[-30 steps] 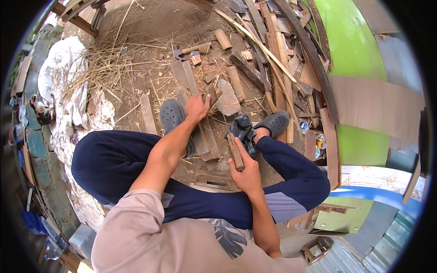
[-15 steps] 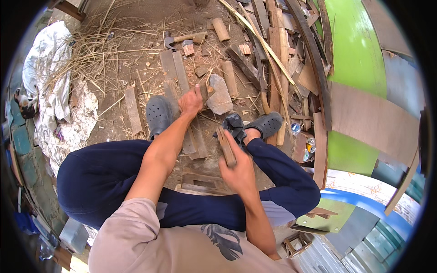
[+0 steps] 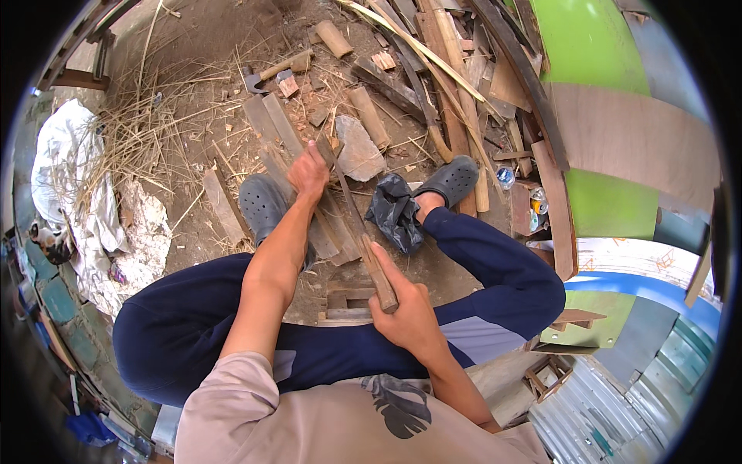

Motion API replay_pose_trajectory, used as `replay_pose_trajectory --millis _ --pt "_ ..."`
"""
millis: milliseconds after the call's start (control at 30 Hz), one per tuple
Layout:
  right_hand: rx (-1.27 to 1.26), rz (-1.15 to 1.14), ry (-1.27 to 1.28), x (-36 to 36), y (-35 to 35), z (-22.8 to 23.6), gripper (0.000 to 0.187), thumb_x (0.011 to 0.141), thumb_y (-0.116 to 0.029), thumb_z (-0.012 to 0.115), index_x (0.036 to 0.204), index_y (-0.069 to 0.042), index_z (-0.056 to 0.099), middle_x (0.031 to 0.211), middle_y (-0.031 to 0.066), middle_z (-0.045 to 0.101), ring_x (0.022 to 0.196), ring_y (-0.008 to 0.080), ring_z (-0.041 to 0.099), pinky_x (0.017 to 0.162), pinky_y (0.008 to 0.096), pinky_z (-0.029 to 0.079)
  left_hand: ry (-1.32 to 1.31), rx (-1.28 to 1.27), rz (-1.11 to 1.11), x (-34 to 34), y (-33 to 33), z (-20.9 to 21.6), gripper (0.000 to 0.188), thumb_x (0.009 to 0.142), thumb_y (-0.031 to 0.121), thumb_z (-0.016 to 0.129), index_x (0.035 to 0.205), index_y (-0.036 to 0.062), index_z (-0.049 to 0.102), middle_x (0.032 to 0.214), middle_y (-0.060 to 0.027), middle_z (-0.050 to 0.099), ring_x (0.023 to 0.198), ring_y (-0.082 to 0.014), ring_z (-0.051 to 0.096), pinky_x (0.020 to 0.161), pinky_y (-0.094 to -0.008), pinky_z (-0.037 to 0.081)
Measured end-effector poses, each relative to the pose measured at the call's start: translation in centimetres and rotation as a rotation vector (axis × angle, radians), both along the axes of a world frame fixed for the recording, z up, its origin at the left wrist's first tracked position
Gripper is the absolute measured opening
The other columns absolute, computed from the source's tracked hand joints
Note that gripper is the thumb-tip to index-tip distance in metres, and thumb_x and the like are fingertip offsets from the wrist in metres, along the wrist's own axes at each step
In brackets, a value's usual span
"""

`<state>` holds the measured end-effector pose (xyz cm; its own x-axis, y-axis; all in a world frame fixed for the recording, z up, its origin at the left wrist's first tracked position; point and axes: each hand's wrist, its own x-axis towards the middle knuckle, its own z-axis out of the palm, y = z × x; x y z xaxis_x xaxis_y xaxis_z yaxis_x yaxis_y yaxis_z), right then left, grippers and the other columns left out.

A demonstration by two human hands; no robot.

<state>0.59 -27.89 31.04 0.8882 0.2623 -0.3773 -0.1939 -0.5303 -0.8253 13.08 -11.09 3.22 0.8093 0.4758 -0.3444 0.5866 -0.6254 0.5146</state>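
Observation:
My right hand (image 3: 408, 317) is closed around the wooden handle (image 3: 379, 278) of a long-bladed knife. Its narrow dark blade (image 3: 352, 199) points up and away, toward my left hand. My left hand (image 3: 309, 174) is closed on a small piece of wood (image 3: 328, 151), and the blade's far end lies close beside it. Beneath that hand, long wooden boards (image 3: 282, 124) lie on the dirt between my feet. A flat grey stone (image 3: 358, 151) is just right of the wood piece. Near my right foot sits a crumpled black plastic bag (image 3: 394, 210).
A hammer (image 3: 282, 66) lies at the far side among wood scraps. Long planks and poles (image 3: 456, 100) are piled on the right, beside green panels (image 3: 595, 46). Dry straw (image 3: 154, 116) and a white cloth (image 3: 66, 162) are at the left. A small wooden frame (image 3: 348, 313) lies nearby.
The blurred knife now shows clearly, its blade reaching toward my left hand. My right hand is slightly lower. The view has shifted, moving the ground items left.

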Motion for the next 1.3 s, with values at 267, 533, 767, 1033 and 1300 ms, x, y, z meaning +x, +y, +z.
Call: replay_pose_trajectory --millis 267,533,767,1033,1300 --pt "-0.12 -0.053 0.069 8.1 3.2 -7.8 0.067 0.08 -0.004 0.062 0.145 -0.006 0.045 0.085 0.0299 0.066 0.077 0.0449 0.068 0.073 0.0437 0.053 0.068 -0.038 -0.142 -0.5 0.4 0.3 0.066 0.105 0.047 0.022 0.098 0.0038 0.071 0.087 -0.0296 0.068 0.088 -0.0495 0.065 0.083 -0.0557 0.048" --pt "-0.033 -0.034 0.095 2.6 1.3 -1.5 0.078 0.076 -0.003 0.063 0.15 -0.013 0.041 0.093 0.0302 0.067 0.085 0.0447 0.068 0.076 0.0445 0.054 0.021 0.018 -0.006 0.3 1.4 -2.1 0.072 0.105 0.047 0.024 0.084 -0.0029 0.072 0.084 -0.0318 0.067 0.086 -0.0503 0.066 0.083 -0.0553 0.049" --pt "-0.055 0.098 0.083 6.0 1.0 -4.6 0.074 0.078 -0.005 0.063 0.148 -0.015 0.044 0.094 0.029 0.068 0.072 0.0402 0.068 0.07 0.0408 0.053 0.04 0.072 0.045 0.0 4.0 -2.0 0.065 0.104 0.045 0.03 0.093 -0.0033 0.073 0.092 -0.0285 0.07 0.093 -0.0467 0.066 0.089 -0.0545 0.047" --pt "0.014 0.053 0.012 4.5 0.0 -6.3 0.071 0.074 -0.01 0.065 0.144 -0.017 0.05 0.079 0.0273 0.066 0.072 0.0411 0.066 0.07 0.0443 0.053 -0.014 0.341 -0.272 -6.8 4.8 0.6 0.063 0.093 0.049 0.052 0.129 -0.0025 0.057 0.121 -0.0231 0.064 0.118 -0.0357 0.058 0.109 -0.0513 0.031" --pt "0.1 0.046 -0.117 4.9 0.8 -7.3 0.068 0.072 -0.015 0.064 0.139 -0.01 0.055 0.084 0.0296 0.066 0.076 0.0413 0.067 0.074 0.0429 0.053 0.34 0.373 -0.659 -8.0 6.9 2.7 0.104 0.075 0.058 0.072 0.142 -0.0102 0.03 0.114 -0.0251 0.068 0.118 -0.0378 0.061 0.116 -0.061 0.015"
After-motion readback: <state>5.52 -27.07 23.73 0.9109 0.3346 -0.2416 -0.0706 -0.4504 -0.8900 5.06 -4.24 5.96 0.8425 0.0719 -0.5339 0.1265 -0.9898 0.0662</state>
